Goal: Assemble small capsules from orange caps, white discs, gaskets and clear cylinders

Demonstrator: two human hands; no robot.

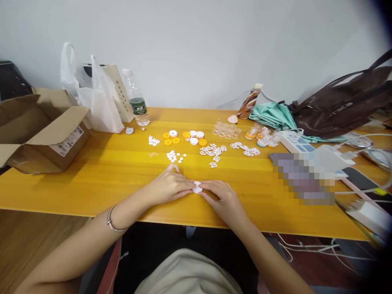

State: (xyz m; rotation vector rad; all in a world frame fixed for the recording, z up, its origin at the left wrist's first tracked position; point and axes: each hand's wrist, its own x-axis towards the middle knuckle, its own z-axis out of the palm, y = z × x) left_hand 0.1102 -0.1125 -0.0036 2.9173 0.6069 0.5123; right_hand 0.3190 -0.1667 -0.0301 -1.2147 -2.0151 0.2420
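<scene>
Near the table's front edge, my left hand and my right hand meet at a small white plastic part. Fingers of both hands pinch it from opposite sides, covering its edges. Beyond my hands lie small white discs, white spoked pieces and more white openwork pieces. Farther back are yellow and white round caps, a second group of such caps and clear plastic rings. Several clear-domed pieces with coloured bases stand to their right.
An open cardboard box, a white plastic bag and a water bottle stand at left. At right are a brown drink bottle, a teal cloth, a dark bag, a power strip and a blurred phone.
</scene>
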